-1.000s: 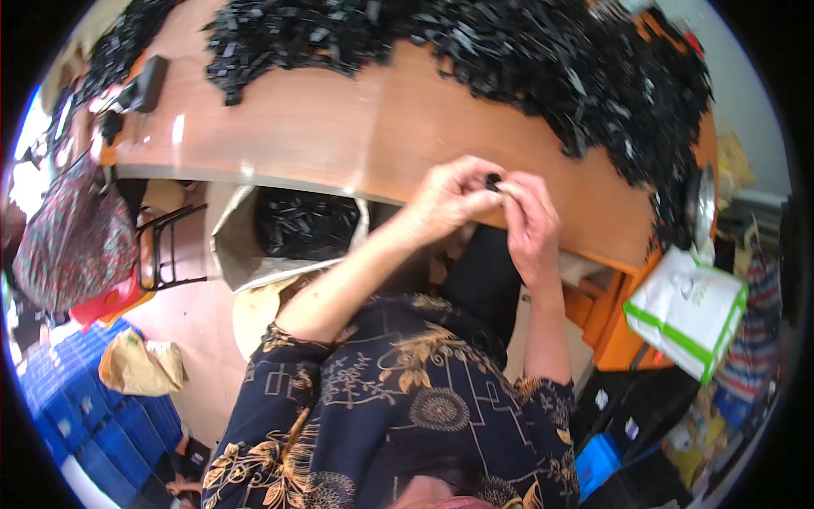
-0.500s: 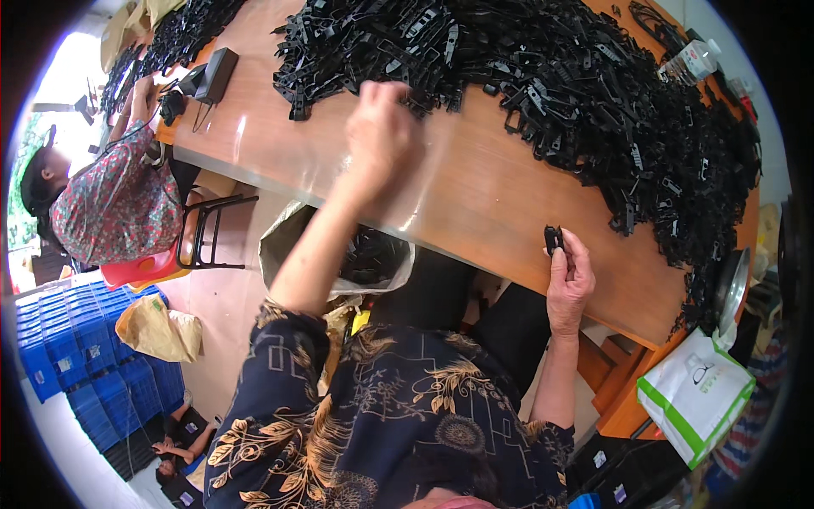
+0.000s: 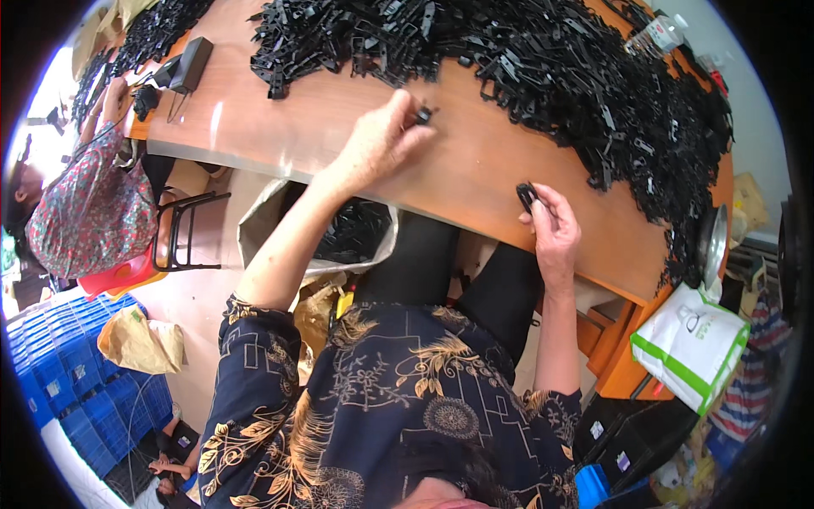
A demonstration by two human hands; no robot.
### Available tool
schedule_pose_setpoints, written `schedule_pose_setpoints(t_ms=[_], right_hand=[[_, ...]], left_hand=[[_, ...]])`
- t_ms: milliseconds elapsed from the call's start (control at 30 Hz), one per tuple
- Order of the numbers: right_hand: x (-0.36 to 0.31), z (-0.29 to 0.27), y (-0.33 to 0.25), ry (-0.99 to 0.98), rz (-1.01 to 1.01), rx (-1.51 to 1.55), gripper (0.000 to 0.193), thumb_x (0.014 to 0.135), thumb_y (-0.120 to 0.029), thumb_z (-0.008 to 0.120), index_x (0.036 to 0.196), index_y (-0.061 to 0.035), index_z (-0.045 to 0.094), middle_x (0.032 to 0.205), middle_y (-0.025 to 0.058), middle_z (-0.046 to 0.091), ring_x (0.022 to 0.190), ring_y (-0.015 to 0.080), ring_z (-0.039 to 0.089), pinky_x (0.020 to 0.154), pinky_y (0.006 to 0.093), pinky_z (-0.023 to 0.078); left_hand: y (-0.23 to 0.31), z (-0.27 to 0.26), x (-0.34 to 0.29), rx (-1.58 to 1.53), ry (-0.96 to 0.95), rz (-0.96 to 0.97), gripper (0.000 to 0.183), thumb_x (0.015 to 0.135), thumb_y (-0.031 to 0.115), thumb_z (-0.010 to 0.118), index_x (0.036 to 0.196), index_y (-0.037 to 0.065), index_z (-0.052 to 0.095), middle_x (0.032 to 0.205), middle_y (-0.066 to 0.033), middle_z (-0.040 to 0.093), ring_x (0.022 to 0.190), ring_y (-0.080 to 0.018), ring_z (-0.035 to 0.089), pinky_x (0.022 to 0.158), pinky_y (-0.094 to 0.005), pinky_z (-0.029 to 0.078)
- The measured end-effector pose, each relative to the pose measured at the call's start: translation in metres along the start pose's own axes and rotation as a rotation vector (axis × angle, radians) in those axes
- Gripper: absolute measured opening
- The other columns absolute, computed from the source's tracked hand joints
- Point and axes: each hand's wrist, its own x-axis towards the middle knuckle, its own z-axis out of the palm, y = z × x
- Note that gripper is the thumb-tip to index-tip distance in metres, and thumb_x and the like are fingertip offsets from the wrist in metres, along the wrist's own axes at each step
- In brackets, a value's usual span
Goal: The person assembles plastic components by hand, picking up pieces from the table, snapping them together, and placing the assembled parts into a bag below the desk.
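My left hand (image 3: 380, 142) is over the wooden table (image 3: 288, 127), just in front of a large heap of black plastic parts (image 3: 543, 76). A small black plastic piece (image 3: 423, 115) is pinched between its thumb and forefinger. Near the table's front edge, my right hand (image 3: 555, 237) grips another slim black plastic part (image 3: 527, 197) upright in its fingertips. The two pieces are apart. Their exact kind is too small to make out.
Below the table edge at left, an open sack (image 3: 388, 246) contains more black parts. A clear bottle (image 3: 657, 36) lies by the heap's far right. A metal bowl (image 3: 714, 246) and a white-green bag (image 3: 691, 348) are at right. Another person (image 3: 91, 204) sits at far left.
My left hand has drawn away from the heap, and a small black piece now shows in its fingers. My right hand's part has tilted. The whole view has shifted slightly.
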Motion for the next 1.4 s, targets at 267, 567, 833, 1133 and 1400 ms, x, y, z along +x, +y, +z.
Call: schedule_pose_setpoints(t_ms=[267, 567, 833, 1133, 1400], right_hand=[[-0.013, 0.021, -0.047, -0.214, -0.028, -0.184, 0.017, 0.095, 0.0, 0.058, 0.111, 0.0011, 0.065, 0.093, 0.0033, 0.066, 0.071, 0.0071, 0.06, 0.063, 0.0216, 0.049], [-0.027, 0.005, -0.048, -0.299, -0.149, -0.445, 0.017, 0.089, 0.001, 0.062, 0.106, 0.0001, 0.065, 0.088, 0.0094, 0.066, 0.07, 0.0141, 0.06, 0.063, 0.0268, 0.048], [-0.029, -0.002, -0.035, -0.277, -0.185, -0.43, 0.017, 0.092, 0.002, 0.06, 0.108, 0.0004, 0.066, 0.081, 0.0024, 0.062, 0.063, 0.0072, 0.054, 0.058, 0.0225, 0.046], [-0.029, 0.002, -0.031, -0.206, -0.174, -0.461, 0.016, 0.093, 0.001, 0.06, 0.107, 0.0005, 0.067, 0.082, 0.0047, 0.065, 0.063, 0.0087, 0.059, 0.057, 0.023, 0.049], [-0.026, 0.005, -0.018, -0.167, -0.13, -0.421, 0.013, 0.089, 0.0, 0.061, 0.101, -0.0008, 0.065, 0.08, 0.0107, 0.065, 0.059, 0.0174, 0.062, 0.056, 0.0289, 0.05]], left_hand=[[0.052, 0.049, -0.044, -1.071, -0.454, -0.581, 0.025, 0.095, 0.018, 0.066, 0.114, 0.005, 0.061, 0.093, 0.001, 0.064, 0.071, -0.0063, 0.061, 0.063, -0.0197, 0.049], [0.06, 0.051, -0.056, -0.769, -0.469, -0.234, 0.029, 0.092, 0.011, 0.067, 0.118, 0.001, 0.059, 0.097, 0.0022, 0.064, 0.082, -0.0063, 0.057, 0.075, -0.0223, 0.047], [0.087, 0.04, -0.054, -0.182, -0.451, -0.068, 0.025, 0.087, 0.009, 0.069, 0.11, 0.004, 0.061, 0.093, -0.0133, 0.071, 0.085, -0.0244, 0.069, 0.076, -0.0326, 0.052], [0.09, 0.04, -0.055, -0.142, -0.396, -0.027, 0.029, 0.087, 0.008, 0.068, 0.115, 0.003, 0.062, 0.094, -0.0181, 0.07, 0.086, -0.0329, 0.07, 0.075, -0.037, 0.054], [0.083, 0.057, -0.054, -0.117, -0.346, 0.045, 0.028, 0.087, 0.006, 0.067, 0.114, 0.002, 0.061, 0.088, -0.0186, 0.069, 0.083, -0.0341, 0.069, 0.072, -0.0357, 0.053]])
